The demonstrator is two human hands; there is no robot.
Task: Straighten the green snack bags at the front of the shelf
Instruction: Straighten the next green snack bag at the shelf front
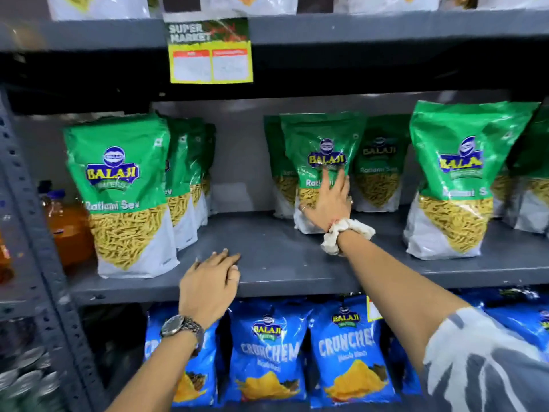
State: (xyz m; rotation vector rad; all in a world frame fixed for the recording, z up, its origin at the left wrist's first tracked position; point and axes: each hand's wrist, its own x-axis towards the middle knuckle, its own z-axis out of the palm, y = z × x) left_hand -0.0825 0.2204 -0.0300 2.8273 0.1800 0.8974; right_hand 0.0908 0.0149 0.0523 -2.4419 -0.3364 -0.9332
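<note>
A: We log the middle green Ratlami Sev bag [322,162], centre of frame on the grey shelf [267,260]. It stands set back from the shelf's front edge and tilted a little.

B: Our right hand [329,200] lies flat on its face, fingers spread wide, pressing rather than gripping; nothing is clasped.

A: Left hand [209,281], lower centre, rests on the shelf's front lip, fingers loosely curled, holding nothing.

B: Progress, as we judge it: the left green bag [118,191] and the right green bag [457,179] already stand upright near the front. The middle one is left to bring forward and square up.

A: Outward: a yellow price label [209,49] hangs above, blue Crunchem bags [267,349] fill the shelf below.
</note>
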